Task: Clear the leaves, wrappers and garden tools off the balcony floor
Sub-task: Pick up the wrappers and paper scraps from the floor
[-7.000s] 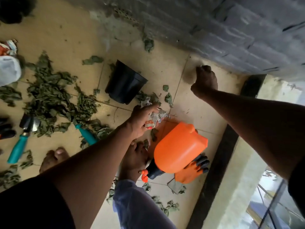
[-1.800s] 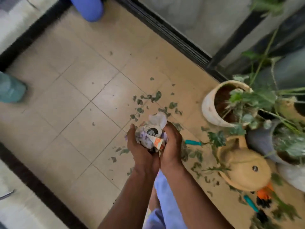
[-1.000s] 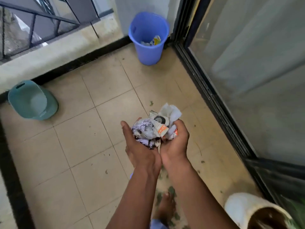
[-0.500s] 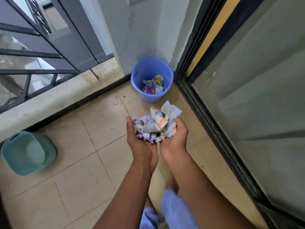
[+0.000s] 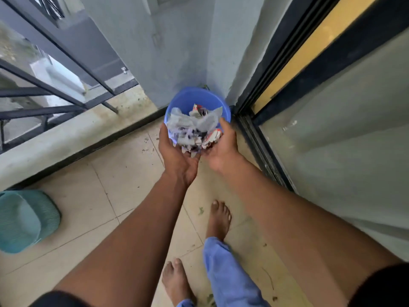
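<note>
A crumpled bundle of wrappers [image 5: 193,129], white and grey with purple and orange print, sits cupped between both my hands. My left hand [image 5: 177,156] holds it from the left and below, my right hand [image 5: 221,149] from the right. Both hands hover over the near rim of a blue plastic bin [image 5: 194,96] that stands in the balcony corner. The bundle hides most of the bin's inside.
A teal basin [image 5: 24,220] lies on the tiles at the left. A metal railing [image 5: 55,94] on a concrete kerb runs along the left. A sliding glass door with a black frame [image 5: 265,151] lines the right. My bare feet [image 5: 218,218] stand on the tiled floor.
I have walked up to the blue bin. My hands, still holding the wrapper bundle, have moved forward from short of the bin to over its near rim.
</note>
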The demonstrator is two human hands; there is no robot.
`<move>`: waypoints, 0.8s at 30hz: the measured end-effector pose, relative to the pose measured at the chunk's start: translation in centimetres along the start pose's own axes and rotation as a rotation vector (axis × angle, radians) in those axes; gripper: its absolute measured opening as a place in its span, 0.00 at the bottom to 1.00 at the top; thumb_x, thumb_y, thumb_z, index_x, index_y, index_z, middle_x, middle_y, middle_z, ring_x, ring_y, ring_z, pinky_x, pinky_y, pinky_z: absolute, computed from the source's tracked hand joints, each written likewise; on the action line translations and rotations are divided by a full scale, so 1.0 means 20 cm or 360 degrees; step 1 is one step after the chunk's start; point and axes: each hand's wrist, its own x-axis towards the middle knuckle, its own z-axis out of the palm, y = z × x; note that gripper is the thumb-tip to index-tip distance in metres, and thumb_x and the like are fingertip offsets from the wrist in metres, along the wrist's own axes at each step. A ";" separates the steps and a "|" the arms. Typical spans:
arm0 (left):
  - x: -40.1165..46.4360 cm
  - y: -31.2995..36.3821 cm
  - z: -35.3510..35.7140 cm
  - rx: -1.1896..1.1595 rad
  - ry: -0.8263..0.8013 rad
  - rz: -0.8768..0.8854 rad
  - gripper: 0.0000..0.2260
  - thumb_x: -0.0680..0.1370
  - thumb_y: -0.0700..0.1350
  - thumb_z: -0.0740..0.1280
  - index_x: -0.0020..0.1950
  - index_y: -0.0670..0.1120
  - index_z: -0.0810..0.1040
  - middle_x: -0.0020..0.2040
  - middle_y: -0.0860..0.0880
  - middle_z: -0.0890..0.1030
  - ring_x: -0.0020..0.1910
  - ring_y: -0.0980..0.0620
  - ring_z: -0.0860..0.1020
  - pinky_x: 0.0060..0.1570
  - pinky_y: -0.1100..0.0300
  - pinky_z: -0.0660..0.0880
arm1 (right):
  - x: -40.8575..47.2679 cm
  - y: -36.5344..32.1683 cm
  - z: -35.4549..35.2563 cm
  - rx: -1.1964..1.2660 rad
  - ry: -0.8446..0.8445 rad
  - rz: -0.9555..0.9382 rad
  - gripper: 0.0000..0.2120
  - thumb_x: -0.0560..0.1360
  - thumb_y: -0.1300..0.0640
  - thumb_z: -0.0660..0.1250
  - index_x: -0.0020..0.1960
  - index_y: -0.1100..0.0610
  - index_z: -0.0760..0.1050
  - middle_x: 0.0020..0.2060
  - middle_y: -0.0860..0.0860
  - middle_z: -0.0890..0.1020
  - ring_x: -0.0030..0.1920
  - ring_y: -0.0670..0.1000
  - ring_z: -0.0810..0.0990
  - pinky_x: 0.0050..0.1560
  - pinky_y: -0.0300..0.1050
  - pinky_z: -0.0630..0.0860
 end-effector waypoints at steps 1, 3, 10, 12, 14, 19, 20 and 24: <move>0.02 0.01 0.02 0.0041 0.0053 0.0008 0.22 0.81 0.63 0.60 0.48 0.50 0.88 0.39 0.49 0.87 0.47 0.43 0.84 0.56 0.45 0.78 | 0.02 -0.03 0.01 -0.0013 0.0024 0.0067 0.27 0.82 0.39 0.57 0.72 0.54 0.75 0.64 0.56 0.81 0.63 0.58 0.81 0.53 0.47 0.79; 0.05 0.02 0.06 0.0086 0.0136 -0.0008 0.27 0.82 0.63 0.60 0.32 0.53 0.88 0.27 0.53 0.82 0.39 0.47 0.79 0.44 0.50 0.72 | 0.06 -0.07 0.00 -0.0044 0.0112 0.0179 0.30 0.80 0.36 0.60 0.74 0.54 0.70 0.68 0.58 0.77 0.65 0.59 0.79 0.52 0.49 0.78; 0.04 0.03 0.16 0.0261 0.0297 -0.0106 0.26 0.82 0.64 0.61 0.75 0.49 0.72 0.71 0.47 0.75 0.67 0.49 0.77 0.53 0.54 0.77 | 0.06 -0.12 -0.04 -0.0176 0.0154 0.0170 0.27 0.81 0.36 0.61 0.72 0.52 0.71 0.70 0.56 0.74 0.65 0.58 0.76 0.56 0.49 0.74; 0.03 0.01 0.16 0.0418 0.0291 -0.0108 0.22 0.84 0.60 0.60 0.71 0.49 0.75 0.68 0.48 0.78 0.66 0.47 0.78 0.60 0.51 0.77 | 0.05 -0.11 -0.06 -0.0221 0.0184 0.0153 0.21 0.81 0.38 0.61 0.66 0.52 0.74 0.66 0.55 0.77 0.64 0.57 0.78 0.57 0.49 0.75; 0.04 -0.01 0.14 0.0585 0.0300 -0.0125 0.15 0.83 0.54 0.63 0.64 0.48 0.79 0.64 0.47 0.82 0.64 0.46 0.80 0.59 0.52 0.78 | 0.02 -0.09 -0.09 -0.0257 0.0231 0.0127 0.21 0.82 0.42 0.62 0.68 0.54 0.75 0.64 0.55 0.79 0.62 0.56 0.79 0.58 0.49 0.77; -0.02 -0.05 0.08 0.0907 0.0212 -0.0199 0.13 0.83 0.46 0.64 0.65 0.47 0.80 0.58 0.46 0.85 0.55 0.49 0.83 0.54 0.54 0.78 | -0.09 -0.01 -0.15 -0.0332 0.0486 0.0001 0.15 0.81 0.52 0.67 0.62 0.59 0.79 0.53 0.55 0.84 0.45 0.51 0.82 0.42 0.44 0.78; -0.05 -0.07 0.07 0.0974 0.0179 -0.0227 0.12 0.83 0.46 0.64 0.65 0.47 0.80 0.57 0.47 0.86 0.54 0.49 0.83 0.53 0.54 0.78 | -0.12 0.01 -0.17 -0.0332 0.0530 -0.0016 0.13 0.80 0.52 0.66 0.61 0.59 0.80 0.51 0.56 0.84 0.44 0.51 0.82 0.42 0.44 0.77; -0.19 -0.09 0.01 0.1250 0.0031 -0.0318 0.09 0.83 0.46 0.63 0.59 0.48 0.81 0.53 0.48 0.85 0.51 0.48 0.82 0.52 0.55 0.77 | -0.30 0.09 -0.26 -0.0256 0.0653 -0.0065 0.08 0.80 0.54 0.66 0.54 0.57 0.80 0.48 0.55 0.85 0.44 0.52 0.82 0.41 0.44 0.76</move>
